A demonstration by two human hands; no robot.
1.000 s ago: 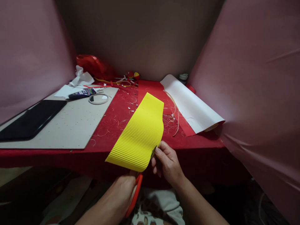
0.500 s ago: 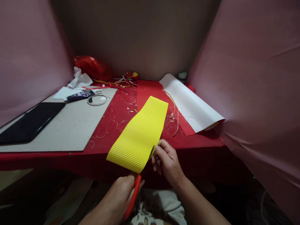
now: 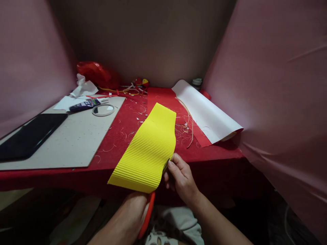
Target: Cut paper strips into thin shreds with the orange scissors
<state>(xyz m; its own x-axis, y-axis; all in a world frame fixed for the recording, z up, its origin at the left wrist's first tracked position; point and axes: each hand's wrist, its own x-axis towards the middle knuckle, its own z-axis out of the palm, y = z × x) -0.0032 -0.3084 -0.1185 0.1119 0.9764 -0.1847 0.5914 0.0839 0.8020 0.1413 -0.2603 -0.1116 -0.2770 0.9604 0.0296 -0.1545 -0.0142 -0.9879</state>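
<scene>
A strip of yellow corrugated paper (image 3: 145, 146) slants across the front edge of the table, its near end bent over my left hand. Below that end, my left hand (image 3: 134, 207) is closed around scissors with an orange-red handle (image 3: 148, 214); its fingers are partly hidden by the paper. A dark piece of the blades (image 3: 166, 165) shows at the strip's right edge. There my right hand (image 3: 181, 175) is closed, pinching the paper's edge between thumb and fingers, close to the blades.
On the left, a grey board (image 3: 87, 143) bears a black phone-like slab (image 3: 33, 136), a glue tube (image 3: 84, 105) and a ring (image 3: 103, 110). Behind lie a red plastic bag (image 3: 98, 75) and crumpled white paper (image 3: 83, 86). A curled white sheet (image 3: 204, 110) lies right, over red paper (image 3: 159, 97).
The yellow strip has shifted slightly left, and its near end has swung lower left. My right hand stays at the edge near the blades. The whole view has shifted a little.
</scene>
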